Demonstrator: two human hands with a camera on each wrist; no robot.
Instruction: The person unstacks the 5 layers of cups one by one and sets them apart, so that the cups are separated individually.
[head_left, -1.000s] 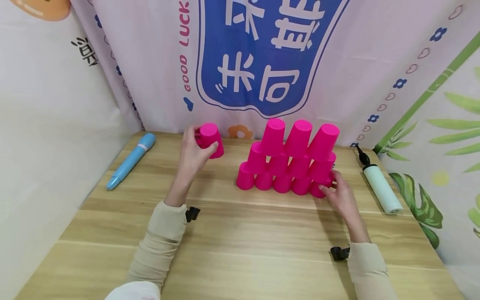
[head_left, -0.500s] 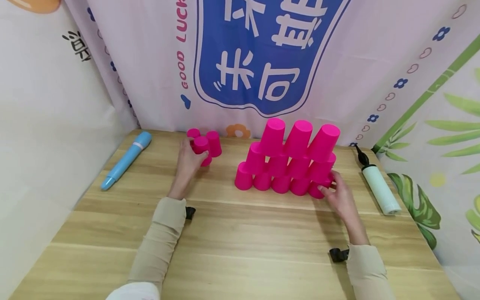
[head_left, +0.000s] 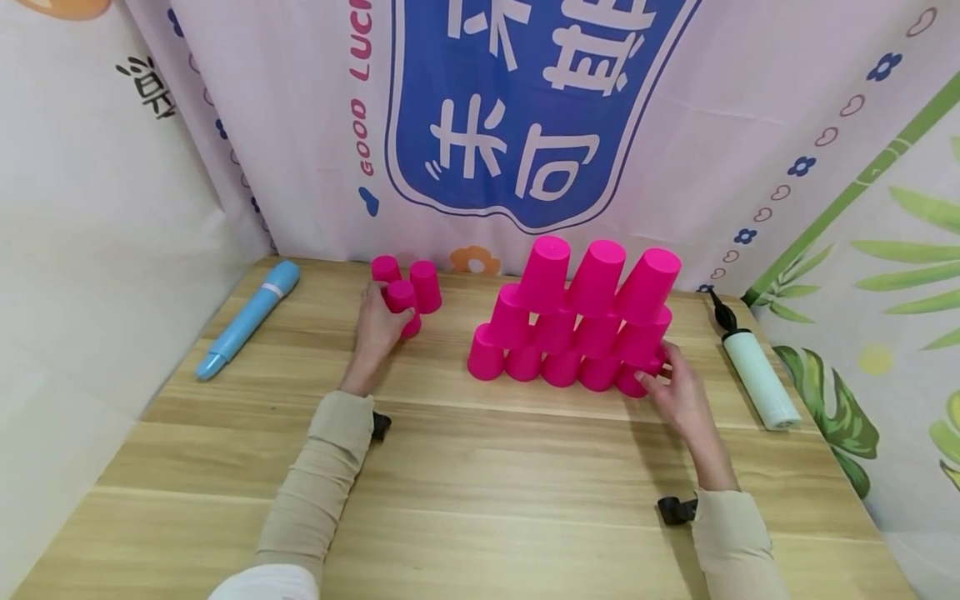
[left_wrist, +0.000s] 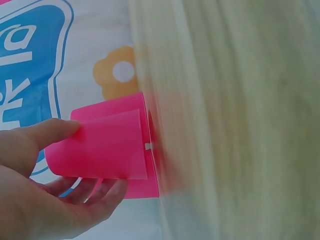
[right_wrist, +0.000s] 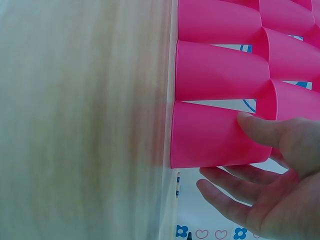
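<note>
My left hand (head_left: 373, 332) grips an upside-down pink cup (head_left: 402, 297) at the left rear of the table, thumb on one side and fingers on the other. Right behind it two more upturned cups stand: one pink cup (head_left: 386, 267) at the back left, another pink cup (head_left: 426, 287) at the right. To the right rises a three-tier wall (head_left: 557, 333) of upturned pink cups, with three on its top row. My right hand (head_left: 684, 402) holds the rightmost bottom cup (right_wrist: 215, 135) of that wall, its thumb on the near side and some fingers partly hidden behind.
A light blue tube-shaped pump (head_left: 247, 321) lies at the table's left side. On the right lies a pale green hand pump (head_left: 761, 379) with a black nozzle. A printed curtain (head_left: 315, 167) hangs right behind the wooden table (head_left: 480, 508).
The left hand has moved left and lower with its cup, bringing the two cups behind into sight. The right hand and the cup wall stay put; the head view has shifted slightly.
</note>
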